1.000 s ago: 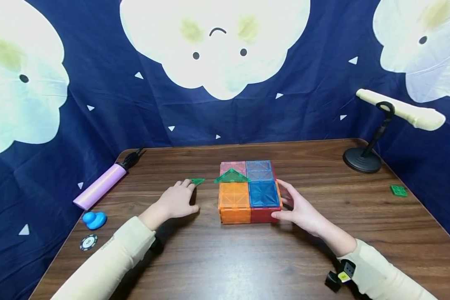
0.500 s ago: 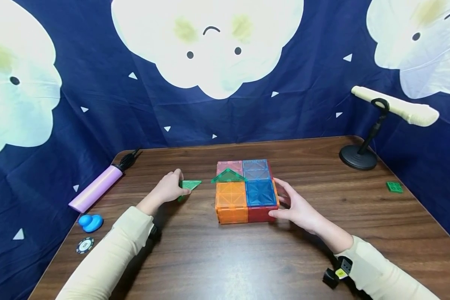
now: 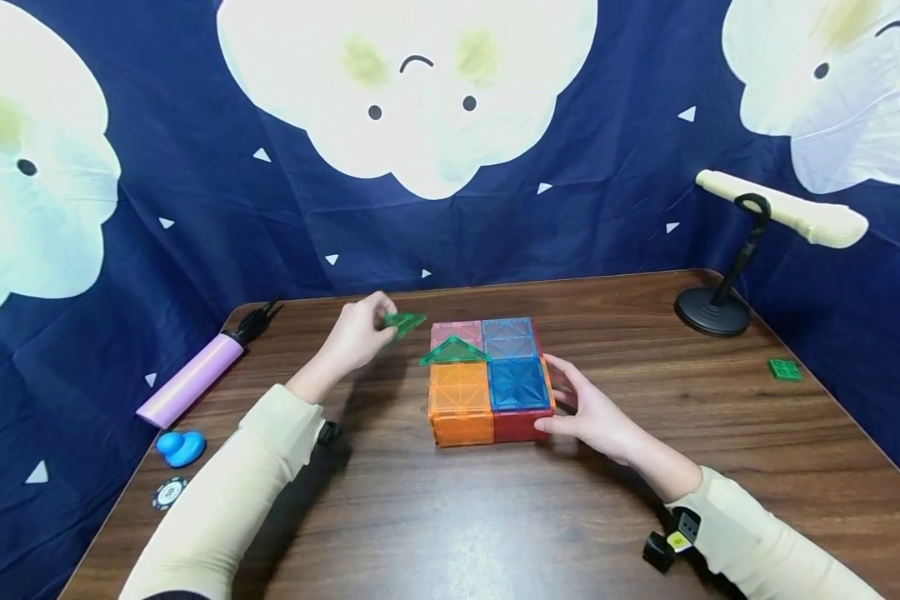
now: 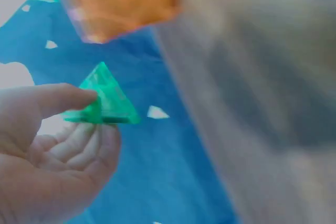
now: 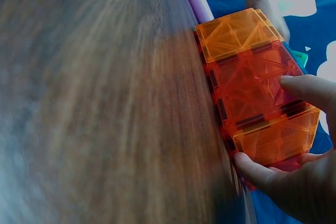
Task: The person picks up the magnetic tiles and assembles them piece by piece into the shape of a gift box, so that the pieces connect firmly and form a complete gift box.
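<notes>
My left hand pinches a green triangular magnetic tile between thumb and fingers, raised above the table. In the left wrist view the translucent triangle points upward. To its right sits a low box of magnetic tiles, with orange, blue and pink squares on top and orange and red sides. Another green triangle stands on the box top, near the left. My right hand holds the box's front right corner, its thumb on a red tile and its fingers along the right side.
At the left edge lie a lilac cylinder with a black end, a blue duck and a poker chip. At the right are a cream microphone on a black stand and a green toy brick. A blue cloth hangs behind.
The left hand has picked the green triangle up from the table left of the box and carried it up, away from me and slightly right. The right hand stays at the box corner.
</notes>
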A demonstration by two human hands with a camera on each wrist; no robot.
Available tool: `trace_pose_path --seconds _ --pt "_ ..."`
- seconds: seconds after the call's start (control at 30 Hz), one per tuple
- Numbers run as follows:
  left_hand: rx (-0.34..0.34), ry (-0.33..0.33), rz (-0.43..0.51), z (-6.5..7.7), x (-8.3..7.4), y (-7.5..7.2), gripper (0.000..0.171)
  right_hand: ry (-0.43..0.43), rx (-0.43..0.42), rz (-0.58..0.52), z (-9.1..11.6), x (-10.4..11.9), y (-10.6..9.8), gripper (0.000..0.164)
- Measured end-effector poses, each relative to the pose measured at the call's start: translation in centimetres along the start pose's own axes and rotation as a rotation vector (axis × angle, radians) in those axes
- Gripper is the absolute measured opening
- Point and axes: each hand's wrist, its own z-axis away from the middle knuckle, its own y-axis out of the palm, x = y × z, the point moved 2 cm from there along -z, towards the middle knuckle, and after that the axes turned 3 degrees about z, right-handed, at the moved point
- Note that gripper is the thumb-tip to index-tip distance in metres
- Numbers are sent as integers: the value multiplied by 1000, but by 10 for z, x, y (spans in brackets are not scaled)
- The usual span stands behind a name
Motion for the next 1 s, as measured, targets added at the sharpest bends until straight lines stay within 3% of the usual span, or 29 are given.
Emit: trace_pose_path --seconds 0.17,0.3,0.43,0.5,0.63,0.8,1.0 --pt "20 109 60 -22 -49 -1 14 -12 0 3 -2 0 1 92" --pt "127 196 78 -31 -84 8 13 -31 3 -1 -3 0 2 91" --pt "221 254 99 -33 -109 20 11 -45 8 -18 -4 -1 3 91" --pt "256 272 100 -33 -117 28 9 -45 9 -27 -4 -2 3 91" --pt "294 299 12 -32 -128 43 9 -50 10 -34 -3 -2 2 91" --pt "326 283 -124 -30 -132 57 15 -51 14 -40 -2 -4 1 90" --pt "343 270 -188 -27 -134 66 16 -50 6 -44 -1 -4 0 90"
